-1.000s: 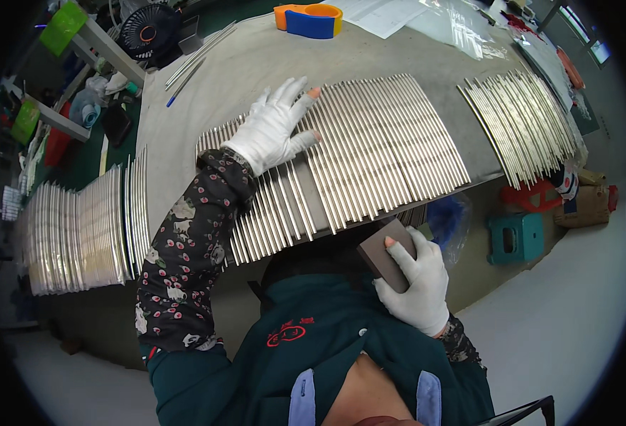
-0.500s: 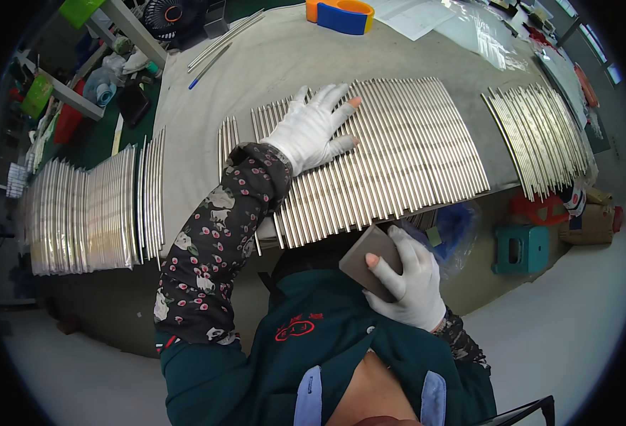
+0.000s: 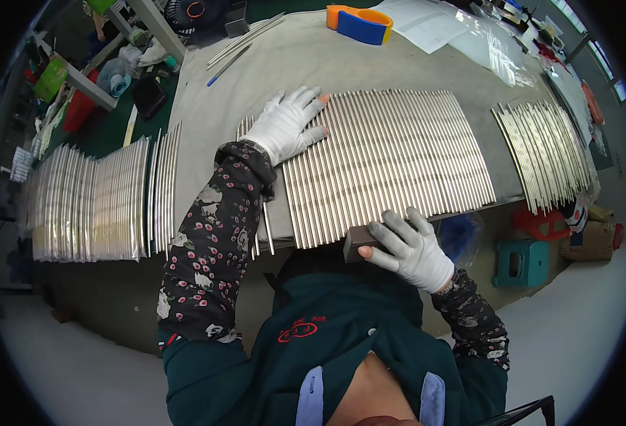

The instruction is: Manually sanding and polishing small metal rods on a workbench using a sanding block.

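Note:
A wide row of thin silver metal rods lies side by side on the grey-covered table, their near ends at its front edge. My left hand, in a white glove with bare thumb and finger tips, rests spread and flat on the row's left end. My right hand, also gloved, grips a grey-brown rectangular block at the rods' near ends. Whether the block touches them, I cannot tell. A few rods lie apart under my left forearm, partly hidden by the sleeve.
Bundled rods in clear wrap lie at the left, more loose rods at the right. Towards the back are an orange and blue tape roll, a blue pen and papers. A teal stool stands on the floor at right.
My right hand has brought the block from near my body up to the rods' near ends, turning it. My left hand has slid leftward over the rods. The whole view has shifted slightly.

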`<state>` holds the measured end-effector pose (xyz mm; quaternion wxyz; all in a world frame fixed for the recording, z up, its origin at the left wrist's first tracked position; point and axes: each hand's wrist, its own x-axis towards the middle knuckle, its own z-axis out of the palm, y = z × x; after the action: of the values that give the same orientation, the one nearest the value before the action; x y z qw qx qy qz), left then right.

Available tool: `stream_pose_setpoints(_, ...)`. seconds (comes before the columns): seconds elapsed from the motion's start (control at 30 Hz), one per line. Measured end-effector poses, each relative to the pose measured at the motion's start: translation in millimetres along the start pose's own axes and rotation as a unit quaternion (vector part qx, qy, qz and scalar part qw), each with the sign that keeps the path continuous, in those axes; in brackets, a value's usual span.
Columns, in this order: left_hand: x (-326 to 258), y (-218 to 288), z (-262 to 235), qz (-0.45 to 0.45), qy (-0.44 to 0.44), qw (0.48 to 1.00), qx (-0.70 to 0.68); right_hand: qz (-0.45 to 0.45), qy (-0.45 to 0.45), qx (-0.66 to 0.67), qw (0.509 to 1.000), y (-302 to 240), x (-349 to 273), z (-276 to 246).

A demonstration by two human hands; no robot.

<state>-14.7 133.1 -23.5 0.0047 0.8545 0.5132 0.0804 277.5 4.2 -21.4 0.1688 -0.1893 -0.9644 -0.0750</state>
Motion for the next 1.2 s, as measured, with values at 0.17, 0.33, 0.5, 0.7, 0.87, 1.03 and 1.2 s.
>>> stream_pose_setpoints(0.17, -4, -9, 1, 0.019, -0.004, 1.0, -0.003, -0.027, 0.001, 0.045, 0.999, -19, 1, -5)
stream_pose_setpoints(0.33, -4, -10, -2, 0.017, -0.018, 1.0, 0.003, -0.068, -0.005, 0.037, 0.997, -19, 19, -5)
stream_pose_setpoints(0.5, -8, -12, -3, 0.026, -0.002, 1.0, -0.006, -0.091, -0.017, 0.029, 0.995, -16, 32, 1)
stream_pose_setpoints(0.7, -20, -14, -13, 0.045, 0.037, 0.998, 0.031, -0.08, 0.016, 0.104, 0.991, -36, 19, -6)
stream_pose_setpoints(0.87, -70, -33, -47, 0.083, 0.066, 0.994, -0.023, -0.021, 0.024, 0.096, 0.995, -44, 4, -11)
stream_pose_setpoints(1.03, -113, -45, -29, 0.111, -0.019, 0.992, 0.061, 0.023, 0.054, 0.107, 0.993, -50, 9, -7)
stream_pose_setpoints(1.2, -68, 2, -7, 0.098, 0.002, 0.994, 0.045, -0.012, 0.036, 0.118, 0.992, -54, 25, -8)
